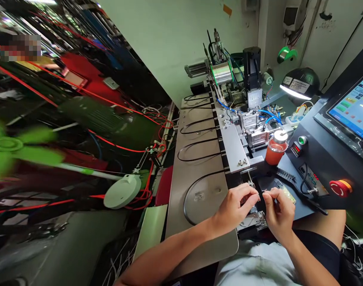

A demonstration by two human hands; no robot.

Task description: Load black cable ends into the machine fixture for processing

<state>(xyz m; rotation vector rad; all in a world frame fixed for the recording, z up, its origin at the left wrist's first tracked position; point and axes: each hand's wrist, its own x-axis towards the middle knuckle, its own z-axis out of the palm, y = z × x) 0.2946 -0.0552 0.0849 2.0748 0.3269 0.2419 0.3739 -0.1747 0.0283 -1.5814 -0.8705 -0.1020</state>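
Note:
Both hands meet near the front end of a metal machine rail (236, 149), their fingertips a small gap apart. My left hand (236, 208) is closed in a pinch, thumb against the fingers; whatever it grips is too small to make out. Facing it, my right hand (278, 212) also pinches, its fingers curled, and a tiny item at its fingertips cannot be identified. Under and beside the hands is a small metal fixture (253, 220). A black brush (285, 174) lies just beyond my right hand.
An orange-red jar (276, 149) with a white top stands by the pneumatic cylinders. At right are a touchscreen (356, 107) and a red stop button (340, 188). A lit lamp (300, 83) and solder spool (221, 73) sit behind. A green fan (8, 143) is at left.

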